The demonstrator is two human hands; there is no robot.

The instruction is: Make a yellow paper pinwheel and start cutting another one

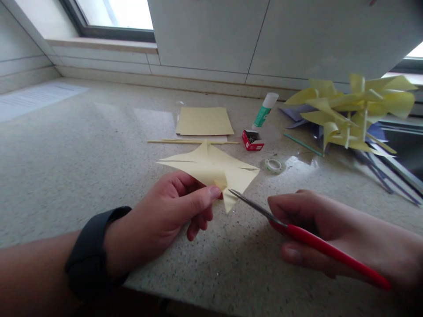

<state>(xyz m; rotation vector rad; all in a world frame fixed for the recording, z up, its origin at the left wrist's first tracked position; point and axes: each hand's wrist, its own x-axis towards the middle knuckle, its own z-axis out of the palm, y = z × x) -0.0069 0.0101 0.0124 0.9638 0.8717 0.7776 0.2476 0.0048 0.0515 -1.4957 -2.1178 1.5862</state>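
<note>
One slit yellow paper [206, 166] juts beyond the left fingers [198, 201], its near edge pinched; right fingers [293, 254] clasp red-handled scissors [325, 248].

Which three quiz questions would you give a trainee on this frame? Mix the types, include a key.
1. Multiple choice: what does the right hand hold?
a) a glue stick
b) red-handled scissors
c) a roll of tape

2. True or false: the left hand pinches the yellow paper, and a black band is on that same arm's wrist.

3. Fill in: the small open box on the counter is ____ on the outside.

Key: 1 b; 2 true; 3 red.
</note>
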